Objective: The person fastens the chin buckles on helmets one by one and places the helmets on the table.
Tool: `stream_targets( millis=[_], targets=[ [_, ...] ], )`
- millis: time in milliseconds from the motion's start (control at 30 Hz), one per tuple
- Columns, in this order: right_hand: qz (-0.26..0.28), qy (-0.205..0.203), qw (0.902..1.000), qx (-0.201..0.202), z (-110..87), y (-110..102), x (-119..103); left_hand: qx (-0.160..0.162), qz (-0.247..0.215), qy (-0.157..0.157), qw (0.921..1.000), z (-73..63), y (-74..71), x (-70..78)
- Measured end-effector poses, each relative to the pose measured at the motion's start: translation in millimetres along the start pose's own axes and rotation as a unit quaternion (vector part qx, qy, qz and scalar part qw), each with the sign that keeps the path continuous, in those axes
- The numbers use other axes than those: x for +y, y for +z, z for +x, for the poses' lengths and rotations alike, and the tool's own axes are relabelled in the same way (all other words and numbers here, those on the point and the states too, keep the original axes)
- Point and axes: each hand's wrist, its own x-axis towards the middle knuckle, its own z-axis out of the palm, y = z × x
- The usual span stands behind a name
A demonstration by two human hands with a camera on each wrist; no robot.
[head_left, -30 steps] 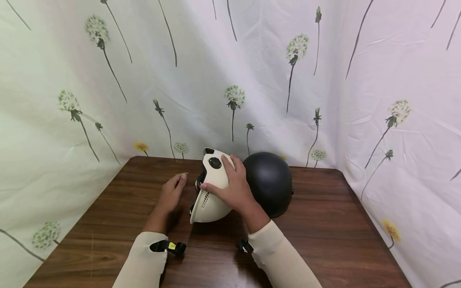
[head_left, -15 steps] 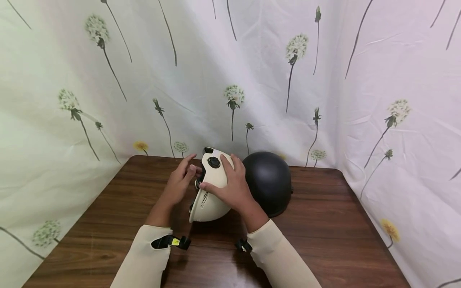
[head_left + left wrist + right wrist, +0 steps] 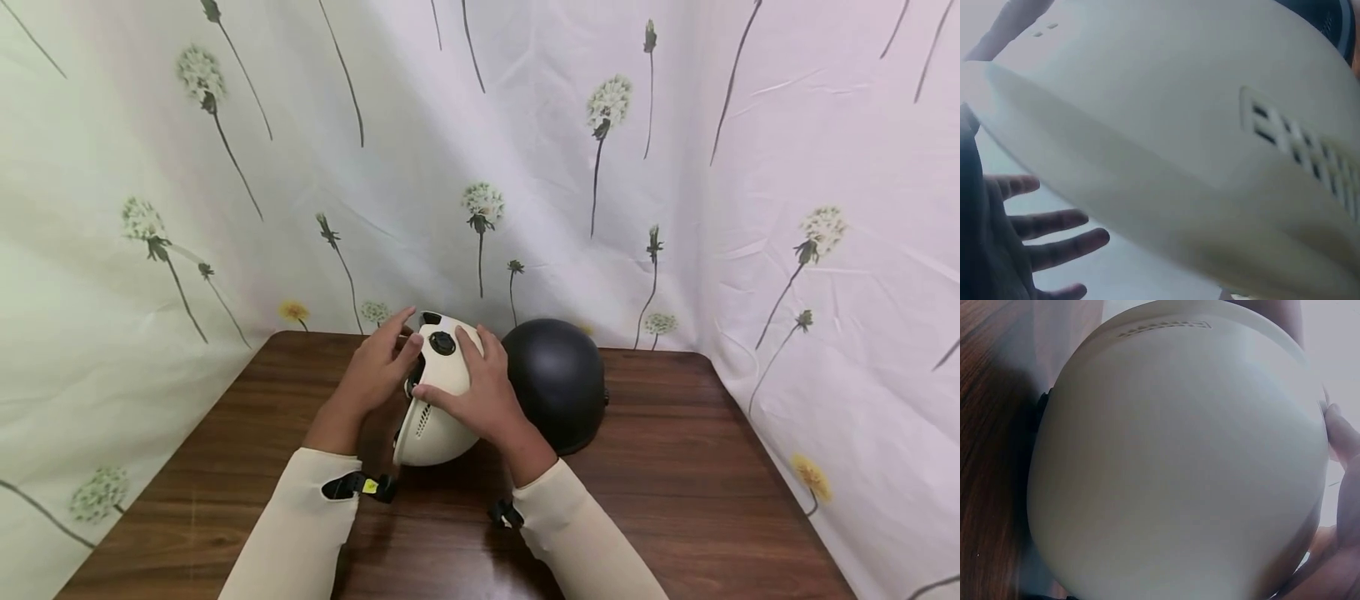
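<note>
A cream-white helmet point(image 3: 442, 429) stands tilted on its side on the wooden table, its opening facing left; a round black knob point(image 3: 442, 342) and a slotted vent show on its shell. My right hand point(image 3: 486, 387) holds it from the right, thumb near the rim and fingers spread over the shell. On the opening side is my left hand point(image 3: 378, 367), its thumb at the helmet's edge. In the left wrist view the fingers point(image 3: 1060, 247) of that hand are spread and fairly straight beside the rim. The helmet's inside is mostly hidden.
A black helmet point(image 3: 558, 383) sits dome up just right of the cream one, partly behind my right hand. Cloth walls point(image 3: 540, 150) printed with dandelions rise behind and beside the brown table point(image 3: 675, 500). Black straps circle both wrists.
My left hand has risen from the table at the left and moved right, up to the cream helmet's opening, its fingers unfolding. The right hand keeps its hold on the helmet.
</note>
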Motion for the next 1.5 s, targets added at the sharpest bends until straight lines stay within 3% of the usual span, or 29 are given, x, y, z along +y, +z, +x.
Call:
stream_targets(
  millis=[133, 367, 567, 867, 967, 1167, 1367, 1500],
  targets=[
    [-0.004, -0.001, 1.0, -0.003, 0.0, 1.1, -0.4, -0.014, -0.004, -0.007, 0.9999, 4.9, 3.1, -0.4],
    [-0.009, -0.008, 0.9999, -0.006, -0.3, 0.7, -2.9, -0.032, -0.057, -0.032, 0.9974, 9.8, 10.0, 3.3],
    [-0.012, -0.008, 0.9999, -0.004, -0.4, 2.6, -2.4, -0.051, -0.135, -0.047, 0.9884, 13.3, 15.6, 2.3],
    [-0.012, -0.005, 0.9999, -0.002, -0.2, 2.3, -4.2, -0.059, -0.185, -0.053, 0.9795, 15.2, 19.6, -1.5],
    [-0.012, -0.006, 0.9999, -0.006, -0.7, 2.7, -4.1, -0.075, -0.237, -0.053, 0.9673, 15.2, 22.8, -1.5],
    [-0.005, -0.013, 0.9999, -0.006, -2.2, 4.6, -2.7, -0.096, -0.352, -0.052, 0.9297, 15.4, 31.3, -0.7],
    [-0.005, -0.012, 0.9999, -0.005, -2.7, 3.4, -2.9, -0.093, -0.392, -0.04, 0.9143, 14.7, 33.3, -0.7],
    [-0.003, -0.013, 0.9999, -0.009, -2.6, 1.9, -3.0, -0.092, -0.428, -0.028, 0.8988, 14.2, 31.7, -0.2]
  ],
)
